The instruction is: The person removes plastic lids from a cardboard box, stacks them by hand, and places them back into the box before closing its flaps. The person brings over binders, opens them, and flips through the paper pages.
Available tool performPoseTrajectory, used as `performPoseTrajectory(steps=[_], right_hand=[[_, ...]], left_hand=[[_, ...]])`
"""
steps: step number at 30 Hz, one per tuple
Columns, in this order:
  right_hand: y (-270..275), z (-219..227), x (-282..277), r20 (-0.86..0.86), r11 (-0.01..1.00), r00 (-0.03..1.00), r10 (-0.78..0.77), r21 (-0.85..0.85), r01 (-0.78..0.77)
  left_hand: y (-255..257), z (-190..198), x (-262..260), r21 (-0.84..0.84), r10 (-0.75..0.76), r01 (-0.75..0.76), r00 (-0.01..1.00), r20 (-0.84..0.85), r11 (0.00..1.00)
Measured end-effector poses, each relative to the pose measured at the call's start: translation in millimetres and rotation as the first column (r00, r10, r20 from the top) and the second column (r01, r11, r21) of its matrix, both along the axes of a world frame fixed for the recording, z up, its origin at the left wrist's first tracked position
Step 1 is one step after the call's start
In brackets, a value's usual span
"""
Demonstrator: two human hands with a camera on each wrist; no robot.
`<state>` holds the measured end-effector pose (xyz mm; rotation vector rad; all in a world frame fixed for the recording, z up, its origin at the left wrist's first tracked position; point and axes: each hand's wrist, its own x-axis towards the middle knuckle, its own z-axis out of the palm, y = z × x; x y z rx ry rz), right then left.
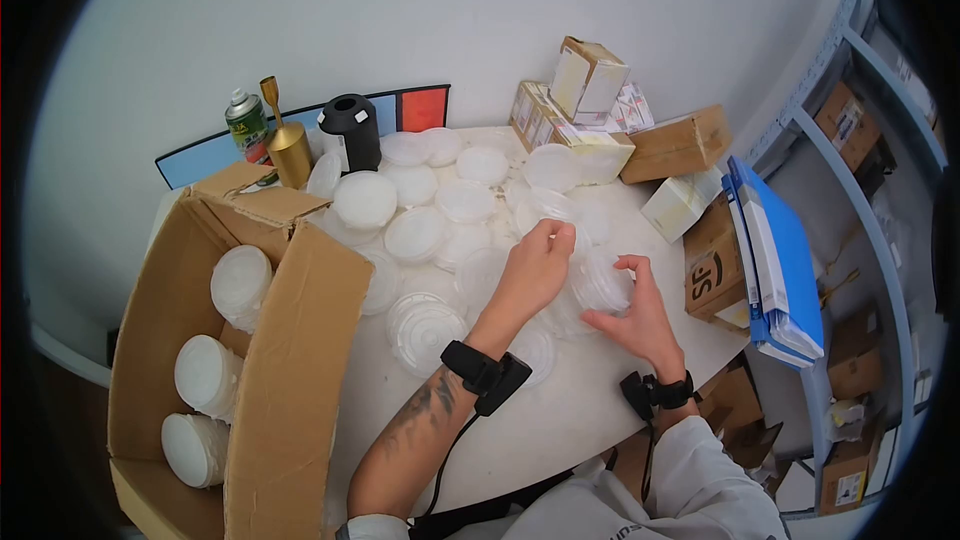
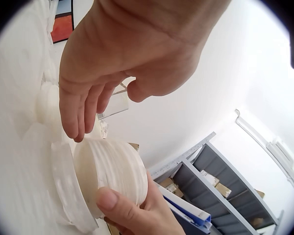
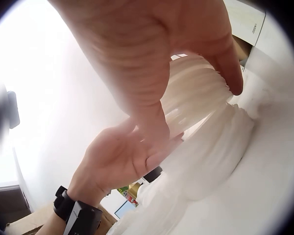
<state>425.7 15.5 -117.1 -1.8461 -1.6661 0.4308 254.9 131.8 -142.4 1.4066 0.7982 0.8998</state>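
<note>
So there's one pair of hands working over a white counter (image 1: 395,430). The right hand (image 1: 642,320) grips one stack of round, translucent white plastic lids (image 1: 602,285), thumb on one side and fingers spread round the other. The left hand (image 1: 540,270) holds nothing that I can see, fingers pretty much straight and the thumb apart, right by that same stack. Can't tell if the fingertips actually touch it.

That stack is on the right half of the counter, just beside a bunch of similar round lids (image 1: 417,234). I get more than a dozen piles or singles, but they overlap, so no exact number.

Over on the left there's one open brown cardboard box (image 1: 290,380) with three white round stacks (image 1: 241,282) showing inside. Along the back: one green spray can (image 1: 246,122), one gold metal holder (image 1: 290,152) and one black cylinder (image 1: 352,130). On the right I count at least two blue binders (image 1: 775,250) leaning by one brown SF carton (image 1: 715,265).
</note>
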Motion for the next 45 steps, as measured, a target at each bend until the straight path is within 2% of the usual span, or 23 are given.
performPoseTrajectory(steps=[1,2,3,4,6,9,11,13,16,19,23,26,29,31,33,34,35,36,38,39,40,41,45], right_hand=[[1.2,-1.0,2.4,0.005,1.0,1.0,0.006,0.001,-0.006],[2.0,-3.0,5.2,-0.12,0.999,0.993,0.006,0.043,-0.001],[2.8,-4.6,7.2,-0.243,0.997,0.97,0.012,0.082,0.008],[3.2,-6.1,8.3,-0.237,0.996,0.971,0.019,0.085,0.001],[4.4,-4.6,9.1,-0.373,0.948,0.921,0.117,0.319,0.009],[1.5,18.4,-9.3,-0.497,0.918,0.841,0.214,0.396,0.001],[4.8,27.1,-22.0,-0.469,0.894,0.836,0.284,0.445,-0.053],[10.6,32.5,-32.5,-0.435,0.863,0.827,0.356,0.493,-0.111],[13.4,38.9,-39.6,-0.41,0.849,0.817,0.406,0.501,-0.171],[14.1,48.8,-30.8,-0.401,0.835,0.756,0.516,0.434,-0.339],[22.5,53.3,-30.1,-0.366,0.869,0.812,0.454,0.384,-0.313],[26.2,56.2,-33.6,-0.351,0.869,0.814,0.463,0.362,-0.338],[31.8,56.2,-33.1,-0.335,0.868,0.821,0.462,0.359,-0.342],[31.0,50.0,-31.0,-0.329,0.862,0.819,0.469,0.372,-0.344],[29.5,38.0,-26.5,-0.441,0.85,0.786,0.433,0.49,-0.194],[27.1,29.2,-21.2,-0.443,0.852,0.785,0.434,0.484,-0.198],[22.1,18.5,-14.2,-0.451,0.927,0.843,0.291,0.353,-0.131],[16.6,11.2,-12.5,-0.437,0.974,0.888,0.147,0.219,-0.053],[8.5,5.7,-21.9,-0.363,0.981,0.924,0.12,0.188,-0.054],[4.3,6.5,-24.6,-0.075,0.985,0.988,0.135,0.119,-0.125],[0.0,5.4,-26.5,0.22,0.985,0.962,0.16,0.032,-0.171],[-0.1,-3.0,-25.9,0.326,0.98,0.93,0.17,0.045,-0.195],[4.6,6.6,-28.9,0.223,0.983,0.959,0.176,-0.086,-0.161]], left_hand=[[-0.6,4.4,-1.9,-0.072,-0.03,0.036,0.996,0.085,0.997],[-2.0,9.2,-3.5,-0.07,-0.023,0.029,0.996,0.09,0.997],[-4.0,14.4,-4.6,-0.138,-0.029,0.062,0.974,0.226,0.988],[-5.1,18.6,-5.9,-0.198,-0.027,0.104,0.933,0.358,0.975],[-5.2,23.4,-9.8,-0.209,-0.047,0.143,0.912,0.407,0.967],[-12.2,37.9,-15.4,-0.222,-0.141,0.254,0.895,0.424,0.941],[-19.4,47.3,-21.7,-0.222,-0.208,0.313,0.894,0.397,0.923],[-25.1,53.7,-25.3,-0.186,-0.347,0.607,0.65,0.676,0.773],[-16.6,46.7,-23.7,-0.092,-0.377,0.606,0.598,0.708,0.79],[-11.1,48.2,-32.6,-0.121,-0.36,0.627,0.583,0.729,0.769],[-16.7,61.1,-41.7,-0.122,-0.389,0.641,0.594,0.704,0.758],[-17.8,59.0,-42.1,-0.201,-0.323,0.562,0.692,0.645,0.802],[-14.5,53.9,-41.7,-0.206,-0.306,0.575,0.664,0.682,0.792],[-12.5,49.6,-40.7,-0.19,-0.284,0.624,0.578,0.765,0.758],[-10.0,47.0,-40.4,-0.205,-0.239,0.618,0.557,0.795,0.759],[-8.4,46.0,-40.9,-0.213,-0.197,0.61,0.534,0.822,0.763],[-5.2,42.9,-41.3,-0.217,-0.189,0.607,0.534,0.824,0.765],[-0.9,38.7,-41.4,-0.219,-0.134,0.616,0.473,0.871,0.757],[5.5,35.0,-43.4,-0.219,-0.075,0.624,0.41,0.909,0.75],[6.2,34.0,-43.6,-0.217,-0.03,0.623,0.36,0.932,0.752],[6.2,32.7,-43.0,-0.214,0.014,0.624,0.309,0.951,0.752],[6.0,32.1,-41.7,-0.216,0.016,0.628,0.308,0.951,0.748],[6.9,35.3,-45.3,-0.178,0.049,0.654,0.211,0.976,0.735]])
